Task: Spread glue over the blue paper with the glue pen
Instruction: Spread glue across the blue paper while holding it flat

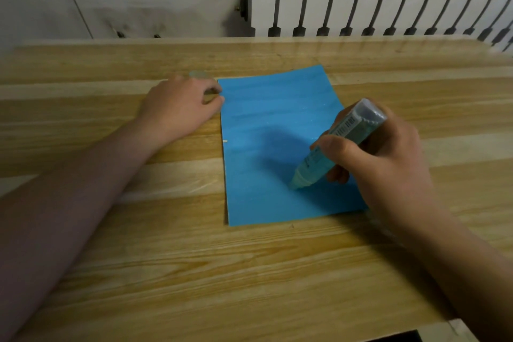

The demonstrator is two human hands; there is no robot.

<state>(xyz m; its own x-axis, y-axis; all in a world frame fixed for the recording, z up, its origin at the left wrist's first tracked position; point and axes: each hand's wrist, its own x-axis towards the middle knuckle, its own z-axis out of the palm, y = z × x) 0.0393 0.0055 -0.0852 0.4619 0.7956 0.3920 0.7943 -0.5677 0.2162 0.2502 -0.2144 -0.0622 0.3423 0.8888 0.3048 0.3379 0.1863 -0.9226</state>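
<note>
Now right hand [388, 158] grips glue pen [352, 123], tip on blue paper [277, 108]; left hand [180, 107] curled, grasp unclear.

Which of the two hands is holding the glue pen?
The right hand grips the glue pen, its tip on the blue paper. The left hand has no pen and lies on the table beside the paper.

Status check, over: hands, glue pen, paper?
Right hand grips glue pen, tip down on blue paper. Left hand curled at paper's far-left corner. Nothing blocking the sheet.
</note>
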